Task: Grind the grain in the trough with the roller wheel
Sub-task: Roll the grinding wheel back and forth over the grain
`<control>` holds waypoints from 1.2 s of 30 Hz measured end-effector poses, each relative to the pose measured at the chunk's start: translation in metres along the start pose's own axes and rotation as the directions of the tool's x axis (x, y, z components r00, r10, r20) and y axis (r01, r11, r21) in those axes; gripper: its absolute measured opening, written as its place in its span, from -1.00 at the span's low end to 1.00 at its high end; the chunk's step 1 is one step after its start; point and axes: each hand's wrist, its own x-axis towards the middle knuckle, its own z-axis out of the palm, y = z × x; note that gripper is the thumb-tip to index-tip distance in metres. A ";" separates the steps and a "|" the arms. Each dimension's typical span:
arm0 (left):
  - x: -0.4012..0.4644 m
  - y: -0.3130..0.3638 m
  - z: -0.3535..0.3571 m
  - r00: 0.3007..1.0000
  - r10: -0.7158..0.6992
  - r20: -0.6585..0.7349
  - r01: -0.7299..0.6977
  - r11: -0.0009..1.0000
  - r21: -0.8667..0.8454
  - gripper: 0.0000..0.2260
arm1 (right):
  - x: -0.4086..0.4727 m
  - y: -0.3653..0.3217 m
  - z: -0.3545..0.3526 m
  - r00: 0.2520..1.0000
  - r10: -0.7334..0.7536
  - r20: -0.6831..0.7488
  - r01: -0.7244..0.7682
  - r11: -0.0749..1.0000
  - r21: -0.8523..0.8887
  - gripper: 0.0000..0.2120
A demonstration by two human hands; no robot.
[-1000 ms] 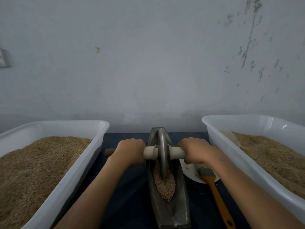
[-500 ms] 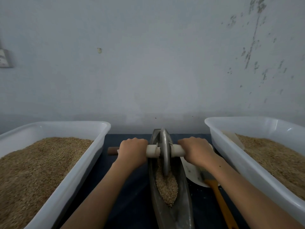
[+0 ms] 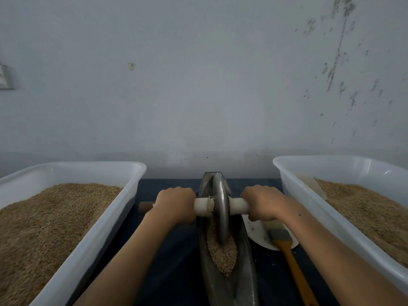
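Both fists are wrapped tight around the white axle handle (image 3: pixel 237 205) of the roller wheel (image 3: pixel 220 208), the left hand (image 3: pixel 175 204) on its own side and the right hand (image 3: pixel 263 202) on the other, fingers fully curled over the bar. The metal wheel stands upright in the narrow trough (image 3: pixel 245 257) between two white tubs, its rim sunk into the grain (image 3: pixel 223 255) heaped at the near end. A brush (image 3: pixel 289 257) lies over a white plate (image 3: pixel 256 233) just beside the right wrist.
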 end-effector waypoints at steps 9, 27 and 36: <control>0.000 0.000 0.006 0.989 -0.006 -0.150 0.008 1.000 0.019 -0.75 | -0.001 -0.004 0.005 0.981 -0.010 -0.195 0.003 0.999 -0.034 -0.79; -0.001 0.000 0.007 0.980 -0.020 -0.198 0.018 1.000 -0.011 -0.79 | 0.001 -0.009 0.006 0.966 0.030 -0.258 -0.043 0.998 -0.045 -0.80; -0.003 -0.002 -0.006 0.987 0.045 0.156 -0.037 0.998 -0.054 -0.60 | -0.009 -0.001 -0.008 0.987 -0.023 0.160 0.019 0.999 0.028 -0.59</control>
